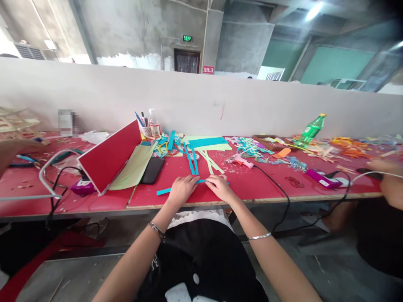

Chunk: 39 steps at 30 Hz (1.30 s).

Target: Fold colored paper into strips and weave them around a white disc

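A long blue paper strip lies crosswise near the table's front edge, with both hands on it. My left hand is closed over its middle, fingers bent down onto the paper. Close by on the right, my right hand pinches the same strip, and a short bit of blue shows between the two hands. Just beyond the fingers lie two loose blue strips and several pale yellow strips. Behind these, a wide blue sheet rests on pale yellow paper. The fingertips are partly hidden.
A pink glue gun with a black cord lies right of the hands. To the left are a black phone and a leaning red board. A green bottle tilts among paper scraps. Other people's arms reach in at both sides.
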Motion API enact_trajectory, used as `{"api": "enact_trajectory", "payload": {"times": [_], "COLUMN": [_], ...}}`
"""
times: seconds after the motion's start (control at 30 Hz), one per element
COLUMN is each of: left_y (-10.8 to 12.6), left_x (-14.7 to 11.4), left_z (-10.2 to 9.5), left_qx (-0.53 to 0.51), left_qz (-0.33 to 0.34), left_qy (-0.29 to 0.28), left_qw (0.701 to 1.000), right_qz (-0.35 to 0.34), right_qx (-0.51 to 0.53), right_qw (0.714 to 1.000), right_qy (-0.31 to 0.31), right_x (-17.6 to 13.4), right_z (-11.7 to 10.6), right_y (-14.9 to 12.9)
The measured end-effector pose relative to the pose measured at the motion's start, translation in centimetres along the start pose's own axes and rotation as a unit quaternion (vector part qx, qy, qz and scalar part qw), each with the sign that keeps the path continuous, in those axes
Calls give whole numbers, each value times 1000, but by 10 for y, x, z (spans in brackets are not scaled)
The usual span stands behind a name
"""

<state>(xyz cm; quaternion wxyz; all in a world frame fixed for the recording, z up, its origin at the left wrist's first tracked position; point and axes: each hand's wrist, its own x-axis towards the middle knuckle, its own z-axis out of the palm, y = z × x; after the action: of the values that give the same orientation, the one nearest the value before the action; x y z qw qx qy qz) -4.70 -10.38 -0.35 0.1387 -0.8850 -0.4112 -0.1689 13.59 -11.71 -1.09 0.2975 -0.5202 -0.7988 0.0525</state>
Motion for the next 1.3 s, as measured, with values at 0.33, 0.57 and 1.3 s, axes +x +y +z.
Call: {"api": "enact_trajectory", "payload": {"times": [0.33,0.57,1.3], "left_y": [-1,-1,-3], "left_x": [0,1,-3], "left_z": [0,3,-1], "left_qx": [-38,-50,-105], "left_qz": [37,26,-15], "left_qy": [21,13,-15], "left_qw": [998,998,994], "right_qz": [10,13,-9], "right_qx": [9,14,10], "right_qw": [1000,1000,1000], "right_qy": [11,18,-6], "right_x": [-3,-4,-3], "right_z": [-1,0,0], "right_y": [-4,-4,-2]}}
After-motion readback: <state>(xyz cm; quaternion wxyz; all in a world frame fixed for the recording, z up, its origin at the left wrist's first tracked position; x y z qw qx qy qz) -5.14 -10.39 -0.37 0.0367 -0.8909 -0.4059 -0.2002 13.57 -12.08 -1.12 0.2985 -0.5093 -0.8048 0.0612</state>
